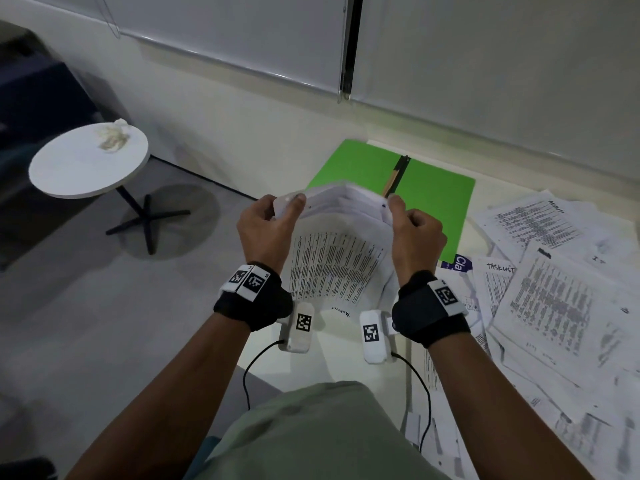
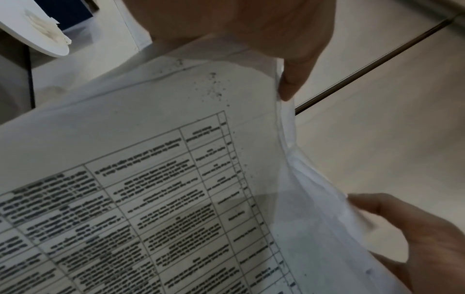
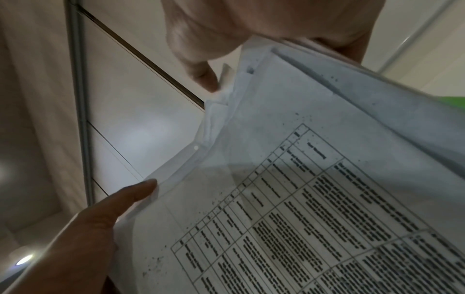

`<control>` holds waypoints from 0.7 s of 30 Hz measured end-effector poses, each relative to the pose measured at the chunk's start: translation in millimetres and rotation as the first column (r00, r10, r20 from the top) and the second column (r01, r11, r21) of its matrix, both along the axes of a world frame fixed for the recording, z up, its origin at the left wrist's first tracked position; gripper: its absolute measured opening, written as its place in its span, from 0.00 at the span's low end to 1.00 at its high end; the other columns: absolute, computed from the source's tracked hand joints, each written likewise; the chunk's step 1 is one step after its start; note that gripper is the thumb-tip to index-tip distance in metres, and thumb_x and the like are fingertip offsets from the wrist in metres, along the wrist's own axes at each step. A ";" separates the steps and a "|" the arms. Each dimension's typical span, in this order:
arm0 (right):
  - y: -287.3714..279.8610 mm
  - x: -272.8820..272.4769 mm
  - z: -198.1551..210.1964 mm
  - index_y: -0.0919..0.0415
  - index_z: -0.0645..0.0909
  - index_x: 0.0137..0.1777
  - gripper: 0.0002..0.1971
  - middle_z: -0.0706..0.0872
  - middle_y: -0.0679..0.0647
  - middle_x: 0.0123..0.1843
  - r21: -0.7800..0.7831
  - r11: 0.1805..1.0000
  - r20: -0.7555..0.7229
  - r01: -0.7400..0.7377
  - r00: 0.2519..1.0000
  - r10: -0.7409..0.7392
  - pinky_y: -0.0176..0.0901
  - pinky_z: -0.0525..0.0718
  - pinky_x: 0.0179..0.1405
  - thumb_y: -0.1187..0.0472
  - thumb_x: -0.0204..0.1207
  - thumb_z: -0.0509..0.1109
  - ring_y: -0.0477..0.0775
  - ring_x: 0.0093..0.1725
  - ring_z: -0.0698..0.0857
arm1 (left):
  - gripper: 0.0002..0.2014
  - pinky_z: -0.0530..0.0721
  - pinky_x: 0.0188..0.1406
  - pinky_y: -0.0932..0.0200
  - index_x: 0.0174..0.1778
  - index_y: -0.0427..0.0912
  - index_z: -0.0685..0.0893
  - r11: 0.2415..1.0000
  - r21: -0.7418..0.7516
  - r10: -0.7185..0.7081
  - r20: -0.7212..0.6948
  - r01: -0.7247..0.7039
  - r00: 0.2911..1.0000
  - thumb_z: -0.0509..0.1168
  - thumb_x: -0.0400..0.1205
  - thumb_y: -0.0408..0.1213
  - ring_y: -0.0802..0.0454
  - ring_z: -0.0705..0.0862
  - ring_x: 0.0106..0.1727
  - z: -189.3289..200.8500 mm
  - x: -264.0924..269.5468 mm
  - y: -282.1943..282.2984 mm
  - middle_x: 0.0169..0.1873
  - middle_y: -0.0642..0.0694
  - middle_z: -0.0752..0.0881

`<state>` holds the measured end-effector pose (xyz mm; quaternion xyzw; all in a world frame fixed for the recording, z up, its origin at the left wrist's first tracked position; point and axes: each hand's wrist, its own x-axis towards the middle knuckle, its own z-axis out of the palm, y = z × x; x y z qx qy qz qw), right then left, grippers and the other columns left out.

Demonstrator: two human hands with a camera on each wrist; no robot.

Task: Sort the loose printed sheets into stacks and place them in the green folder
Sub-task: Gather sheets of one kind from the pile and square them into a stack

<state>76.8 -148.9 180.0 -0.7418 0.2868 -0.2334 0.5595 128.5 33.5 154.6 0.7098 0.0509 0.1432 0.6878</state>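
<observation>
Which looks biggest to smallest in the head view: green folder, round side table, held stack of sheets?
1. green folder
2. held stack of sheets, nearer the camera, so unsure
3. round side table, farther away

We see our right hand (image 3: 264,25) pinching the top corner of a stack of printed sheets (image 3: 302,199), table grid facing us, green folder (image 3: 456,102) peeking behind.

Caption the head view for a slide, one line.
Both hands, left hand and right hand, hold a stack of printed sheets upright before the open green folder.
</observation>
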 end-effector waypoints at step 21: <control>-14.1 4.2 -48.3 0.63 0.88 0.48 0.15 0.90 0.59 0.44 -0.039 0.989 -0.065 -0.143 0.988 0.141 0.59 0.90 0.48 0.54 0.68 0.81 0.59 0.43 0.90 | 0.06 0.72 0.25 0.58 0.33 0.42 0.87 0.813 0.569 -0.152 0.011 0.119 0.988 0.76 0.70 0.39 0.54 0.72 0.25 -4.0 19.2 14.0 0.21 0.48 0.79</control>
